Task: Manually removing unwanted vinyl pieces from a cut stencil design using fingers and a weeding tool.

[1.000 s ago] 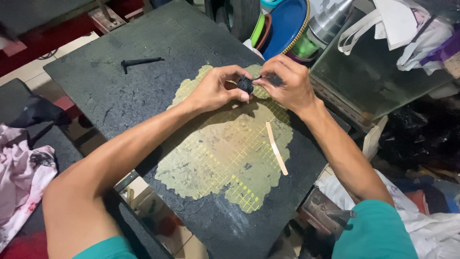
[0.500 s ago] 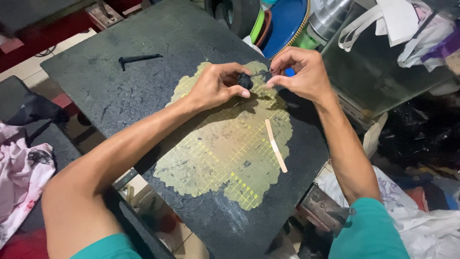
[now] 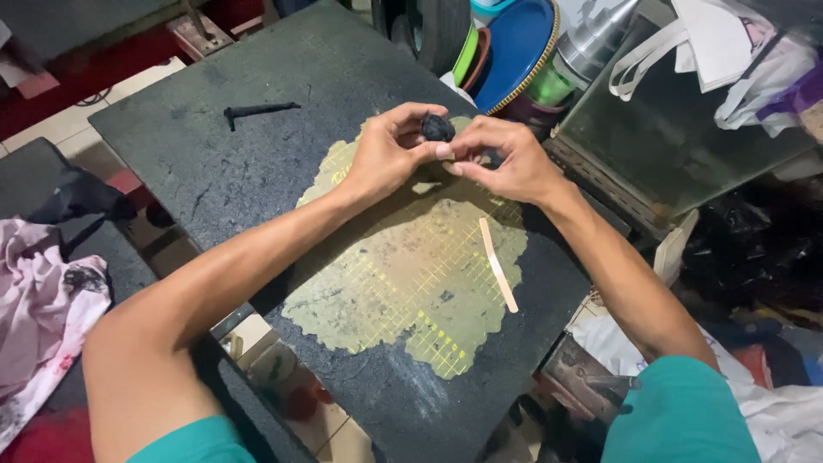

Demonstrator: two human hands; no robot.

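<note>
A small black lump point(image 3: 437, 128) is pinched between the fingertips of both hands, just above the dark tabletop point(image 3: 257, 163). My left hand point(image 3: 390, 154) grips it from the left and my right hand point(image 3: 501, 159) from the right. Below the hands lies a worn yellow-green gridded mat point(image 3: 403, 274) stuck to the tabletop. A thin pale wooden stick point(image 3: 498, 263) rests on the mat's right side, apart from both hands.
A black T-shaped tool point(image 3: 257, 111) lies at the table's far left. Blue and green plates point(image 3: 514, 51) and a metal container point(image 3: 591, 47) stand behind the table. A glass-topped box point(image 3: 677, 129) sits at right. Pink cloth point(image 3: 43, 300) lies at left.
Both hands have lifted the black lump slightly and shifted it toward the middle; the fingers have regripped it. The stick and the T-shaped tool have not moved.
</note>
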